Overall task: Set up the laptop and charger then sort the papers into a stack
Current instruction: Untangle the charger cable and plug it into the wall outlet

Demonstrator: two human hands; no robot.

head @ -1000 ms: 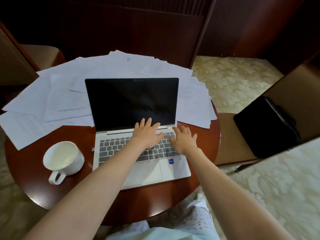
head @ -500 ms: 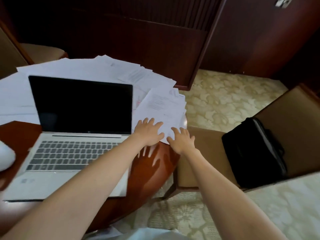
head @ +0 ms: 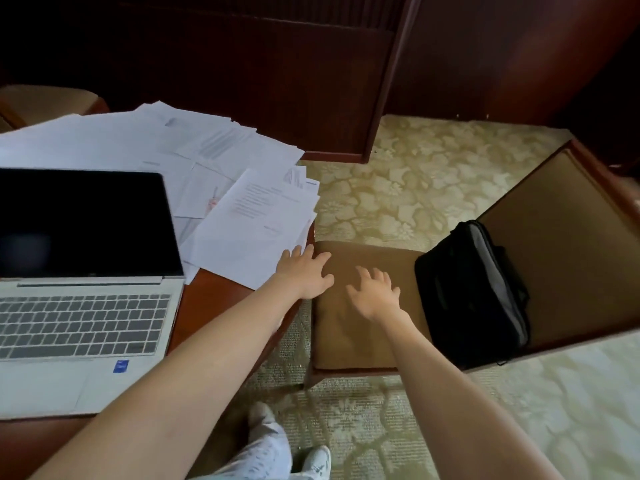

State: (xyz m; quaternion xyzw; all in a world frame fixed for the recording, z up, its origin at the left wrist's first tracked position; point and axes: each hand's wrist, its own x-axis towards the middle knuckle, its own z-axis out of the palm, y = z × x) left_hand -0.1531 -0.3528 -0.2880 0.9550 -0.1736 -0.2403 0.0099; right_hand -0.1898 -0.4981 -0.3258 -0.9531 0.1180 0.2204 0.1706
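The open silver laptop (head: 83,306) with a dark screen sits at the left on the round wooden table (head: 221,292). Loose white papers (head: 207,168) lie spread behind it and to its right, some overhanging the table edge. My left hand (head: 304,271) reaches out with spread fingers at the table's right edge, beside the nearest sheet's corner. My right hand (head: 375,292) hovers with spread fingers over the tan seat of a chair (head: 349,327), left of a black laptop bag (head: 474,289). Both hands hold nothing. No charger is visible.
The bag leans against the chair's tan back (head: 554,251). Patterned carpet (head: 408,188) covers the floor between table and dark wood panelling (head: 277,64). Another chair (head: 48,102) stands at the far left. My legs and shoes (head: 311,459) are below.
Both hands left the laptop keyboard and swept right, past the papers, out over the chair seat. The view turned right, so the white cup is out of sight.
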